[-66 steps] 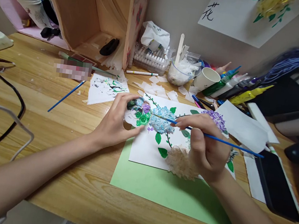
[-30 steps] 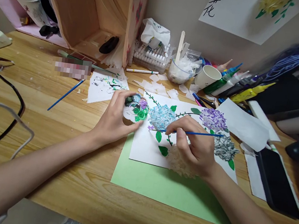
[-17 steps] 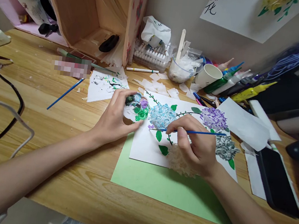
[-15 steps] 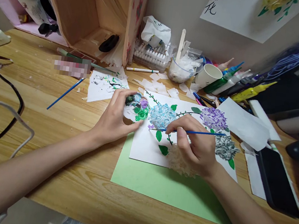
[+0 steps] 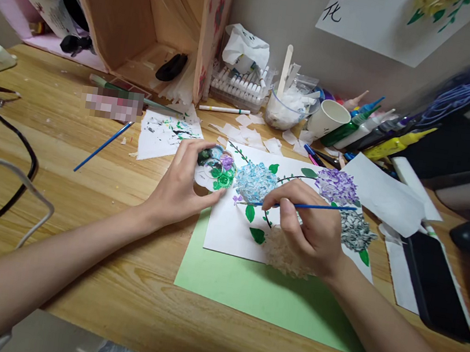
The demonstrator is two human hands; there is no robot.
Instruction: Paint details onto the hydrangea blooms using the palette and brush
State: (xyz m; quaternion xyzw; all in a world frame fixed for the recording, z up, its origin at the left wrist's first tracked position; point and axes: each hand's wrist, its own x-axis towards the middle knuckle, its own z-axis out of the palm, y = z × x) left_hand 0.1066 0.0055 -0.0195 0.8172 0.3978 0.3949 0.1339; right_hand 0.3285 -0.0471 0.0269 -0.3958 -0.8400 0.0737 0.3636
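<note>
My left hand [image 5: 179,188] curls around a small round paint palette [image 5: 214,171] smeared with green, purple and blue, resting on the wooden desk. My right hand [image 5: 308,230] pinches a thin blue paintbrush [image 5: 318,207], its tip down on the white painting sheet [image 5: 231,231] near a green leaf below the blue flower [image 5: 255,182]. A purple flower [image 5: 336,184] and a grey flower [image 5: 354,230] lie on the sheet to the right. A cream flower is partly hidden under my right hand. The sheet lies on green paper [image 5: 253,292].
A second blue brush [image 5: 103,147] and a paint-stained paper [image 5: 166,137] lie to the left. Paper cup [image 5: 330,119], paint tubes [image 5: 238,89], markers and torn scraps crowd the back. A black phone [image 5: 433,285] sits right. Cables [image 5: 5,190] run at left.
My right hand drew back from the palette and lowered the brush tip to the sheet below the blue flower. Over the last second it barely shifted. The left hand stayed put.
</note>
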